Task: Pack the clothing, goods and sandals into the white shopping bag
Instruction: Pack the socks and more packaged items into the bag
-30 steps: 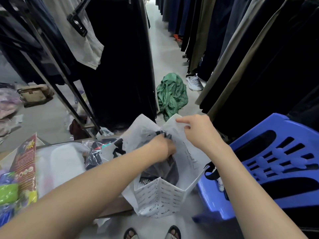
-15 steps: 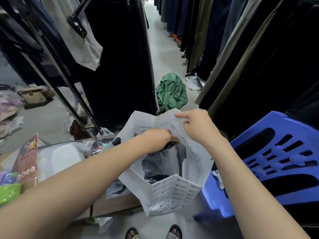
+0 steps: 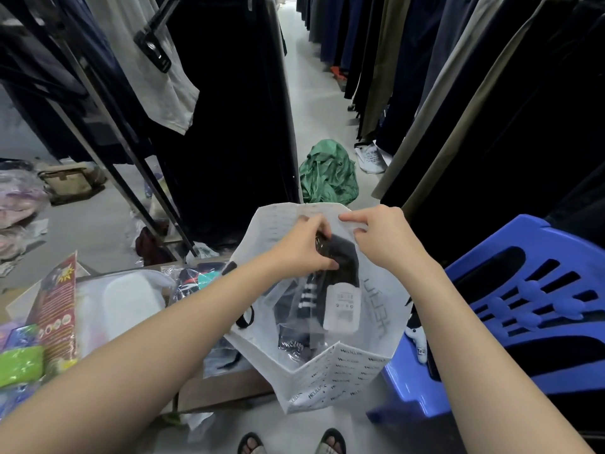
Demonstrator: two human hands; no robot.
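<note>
One garment (image 3: 341, 258) in left hand (image 3: 302, 248), right hand (image 3: 383, 239) on bag (image 3: 342, 371).

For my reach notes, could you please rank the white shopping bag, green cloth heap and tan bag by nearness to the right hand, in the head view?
1. white shopping bag: the right hand pinches its rim.
2. green cloth heap: on the floor beyond.
3. tan bag: far left.
</note>
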